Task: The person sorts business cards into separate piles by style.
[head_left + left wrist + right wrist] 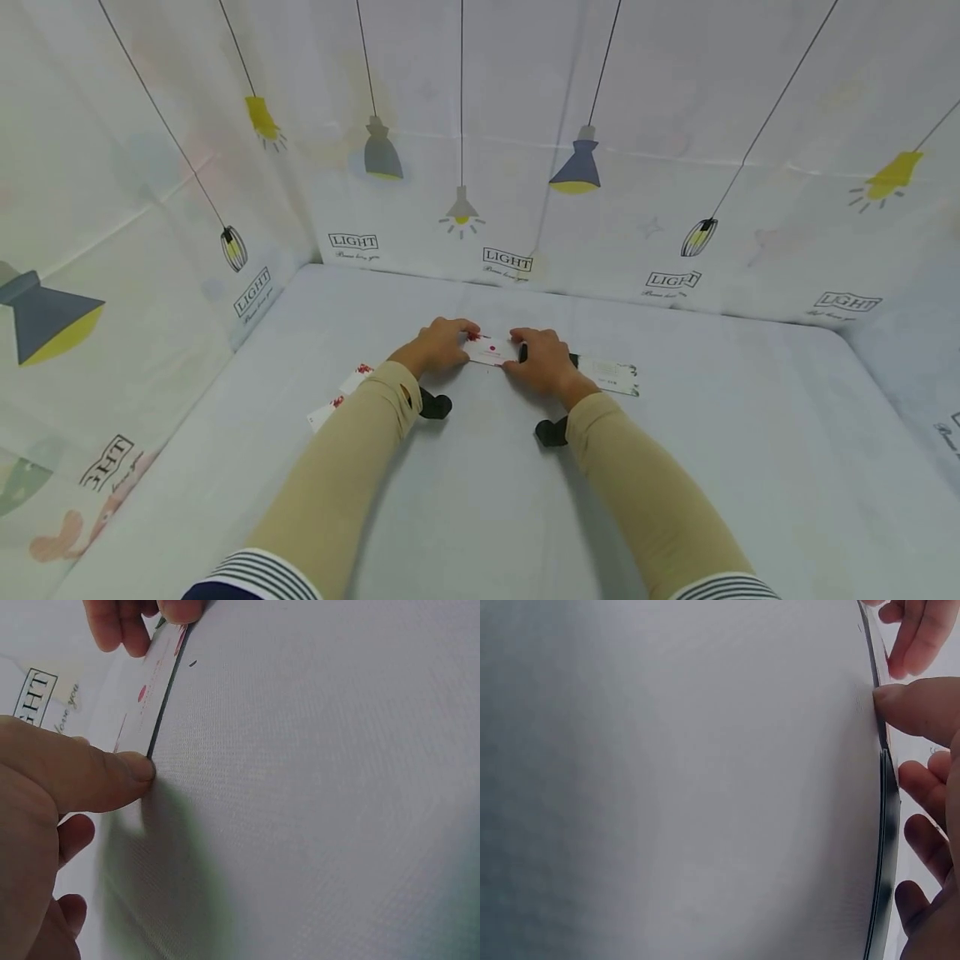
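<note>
A white card (487, 352) with a red dot and red flower print lies between the two hands in the head view. My left hand (438, 346) pinches its left end, thumb at the near edge and fingers at the far edge. At the other end my right hand (545, 362) pinches the card the same way. A dark line runs along the card's near edge in the left wrist view. Beneath the right hand's fingers, a flat dark-edged piece (887, 847) extends alongside the card, partly hidden by that hand.
Right of the right hand lies a white card with green leaf print (611, 377). Two white cards with red flower print (355, 380) lie by the left forearm, partly covered by it. A white cloth covers the table (480, 500); a lamp-printed curtain (510, 108) stands behind.
</note>
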A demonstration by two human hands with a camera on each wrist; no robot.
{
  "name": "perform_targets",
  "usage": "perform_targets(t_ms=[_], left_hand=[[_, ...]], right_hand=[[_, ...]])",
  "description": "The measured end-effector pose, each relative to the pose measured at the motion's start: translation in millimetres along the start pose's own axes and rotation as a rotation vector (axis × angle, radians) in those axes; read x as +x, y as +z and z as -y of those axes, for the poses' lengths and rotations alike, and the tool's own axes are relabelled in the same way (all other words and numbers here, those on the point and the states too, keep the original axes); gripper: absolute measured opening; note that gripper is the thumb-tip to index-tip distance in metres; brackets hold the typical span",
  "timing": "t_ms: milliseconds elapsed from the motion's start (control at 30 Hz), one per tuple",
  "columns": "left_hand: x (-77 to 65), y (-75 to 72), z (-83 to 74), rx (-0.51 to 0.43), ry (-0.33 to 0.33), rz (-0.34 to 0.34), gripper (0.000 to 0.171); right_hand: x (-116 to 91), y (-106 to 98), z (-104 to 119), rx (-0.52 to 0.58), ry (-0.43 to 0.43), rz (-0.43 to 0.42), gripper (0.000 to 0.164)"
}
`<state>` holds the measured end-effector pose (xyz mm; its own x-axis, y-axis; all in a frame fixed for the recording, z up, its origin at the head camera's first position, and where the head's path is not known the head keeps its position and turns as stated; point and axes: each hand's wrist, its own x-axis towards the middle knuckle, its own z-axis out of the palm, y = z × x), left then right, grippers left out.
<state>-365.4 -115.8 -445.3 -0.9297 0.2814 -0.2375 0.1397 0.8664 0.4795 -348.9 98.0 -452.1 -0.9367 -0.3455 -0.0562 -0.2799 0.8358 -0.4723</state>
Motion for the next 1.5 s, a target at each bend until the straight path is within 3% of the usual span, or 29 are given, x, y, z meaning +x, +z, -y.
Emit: perform_targets(t_ms=[400,700,967,1167,1500], left_hand=[[-3.7,1.9,-3.2,-0.035,-0.038,-0.011,0.052],[-13.1,3.0,16.9,-0.055,-0.007,-0.021,0.055],[-37.6,-5.5,44.4,-0.164,0.034,0.000,0.051],[-61.1,-15.4,54.2,-0.165,0.026,0.006,0.051],[-100.1,-28.1,87.7,-0.211,-0.005,-0.009,0.047]], right_hand=[[-1.9,0.0,-4.0,-0.019,-0.006,-0.010,0.062],[-11.1,2.0,0.4,0.060,-0.010,-0.007,0.066],[-28.6,2.6,11.3,0.227,-0.045,0.003,0.066],[-39.0,7.6,23.9,0.250,-0.108,-0.019,0.060],[-51.0,20.5,53.3,0.266,-0.237,0.019,0.054]])
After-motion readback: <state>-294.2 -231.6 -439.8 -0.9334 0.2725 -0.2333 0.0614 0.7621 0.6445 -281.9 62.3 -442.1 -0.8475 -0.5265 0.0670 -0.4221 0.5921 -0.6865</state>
